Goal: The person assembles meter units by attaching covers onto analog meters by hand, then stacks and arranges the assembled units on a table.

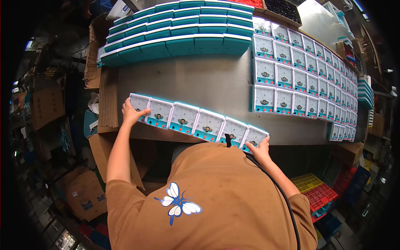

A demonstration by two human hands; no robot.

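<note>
A slanting row of several teal-and-white panel meters (182, 121) lies in front of my body, side by side and touching. Each has a pale face, a small metal part at its lower middle and red terminals along a teal base. At the row's left end my left hand (132, 114) grips the end meter, thumb over its face. My right hand (261, 151) clasps the meter at the lower right end. The row is squeezed between both hands; whether it is raised off the metal table (183, 79) I cannot tell.
Teal cases with white edges (179, 41) stand in several rows at the back left. More meters (284, 79) fill a block on the right. Trays of red parts (250, 3) and black parts (283, 11) sit behind. Cardboard (109, 98) stands at the left edge.
</note>
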